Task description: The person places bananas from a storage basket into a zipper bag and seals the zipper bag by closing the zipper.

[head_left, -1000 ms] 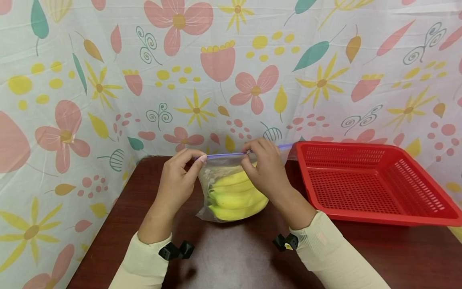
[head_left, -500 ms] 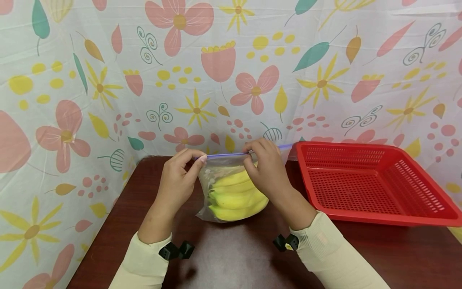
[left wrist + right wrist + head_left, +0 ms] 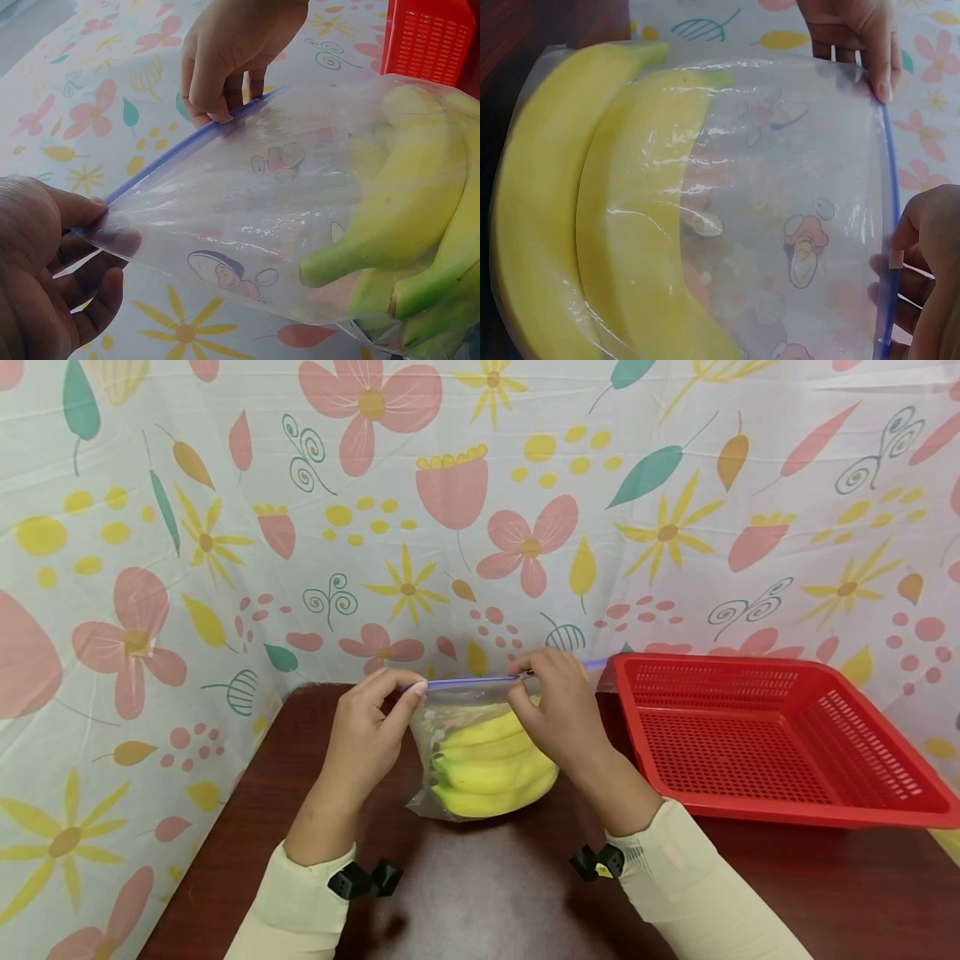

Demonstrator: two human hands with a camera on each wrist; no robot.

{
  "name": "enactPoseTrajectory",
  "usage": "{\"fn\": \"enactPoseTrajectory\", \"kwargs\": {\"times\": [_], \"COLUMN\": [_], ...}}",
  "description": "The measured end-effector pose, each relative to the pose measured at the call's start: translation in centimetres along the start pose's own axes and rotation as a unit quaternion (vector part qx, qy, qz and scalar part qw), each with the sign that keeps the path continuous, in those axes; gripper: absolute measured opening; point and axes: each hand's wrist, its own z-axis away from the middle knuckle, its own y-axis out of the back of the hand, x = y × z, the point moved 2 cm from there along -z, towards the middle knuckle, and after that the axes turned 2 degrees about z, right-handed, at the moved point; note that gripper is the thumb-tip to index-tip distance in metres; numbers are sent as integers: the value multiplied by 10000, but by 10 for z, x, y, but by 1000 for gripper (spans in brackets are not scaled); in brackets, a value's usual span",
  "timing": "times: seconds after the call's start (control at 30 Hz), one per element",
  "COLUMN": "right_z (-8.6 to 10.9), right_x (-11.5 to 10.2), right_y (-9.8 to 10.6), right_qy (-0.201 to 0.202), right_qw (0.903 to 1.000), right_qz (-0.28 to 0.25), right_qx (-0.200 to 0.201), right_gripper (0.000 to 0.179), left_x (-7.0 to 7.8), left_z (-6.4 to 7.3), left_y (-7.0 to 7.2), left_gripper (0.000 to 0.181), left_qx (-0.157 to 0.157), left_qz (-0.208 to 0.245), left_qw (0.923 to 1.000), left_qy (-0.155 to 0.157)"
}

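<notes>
A clear zip bag with printed cartoon figures holds several yellow bananas with greenish ends. Its mouth is edged by a blue-purple zip strip, held up above the table. My left hand pinches the strip's left corner between thumb and forefinger. Partway along, my right hand pinches the strip with thumb and fingers. A small pale slider shows under that thumb in the right wrist view. In the left wrist view, the strip runs taut between both hands and the bananas lie at the bag's bottom.
A red perforated plastic basket stands on the right of the dark wooden table, close to the bag's right corner. Behind the table hangs a white curtain with flowers and leaves.
My right hand has slid slightly to the right along the zip strip. My left hand stays at the left corner, and the bag and bananas have hardly moved.
</notes>
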Motion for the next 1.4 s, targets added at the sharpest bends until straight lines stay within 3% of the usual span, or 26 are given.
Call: {"fn": "enactPoseTrajectory", "kwargs": {"times": [1.4], "right_z": [2], "right_x": [8], "right_y": [5], "right_qy": [46], "right_qw": [9999], "right_qz": [98], "right_qx": [89], "right_gripper": [18], "left_x": [-1], "left_z": [0], "left_y": [1], "left_gripper": [12], "left_qx": [12], "left_qz": [-9], "left_qw": [10000], "left_qy": [-21]}}
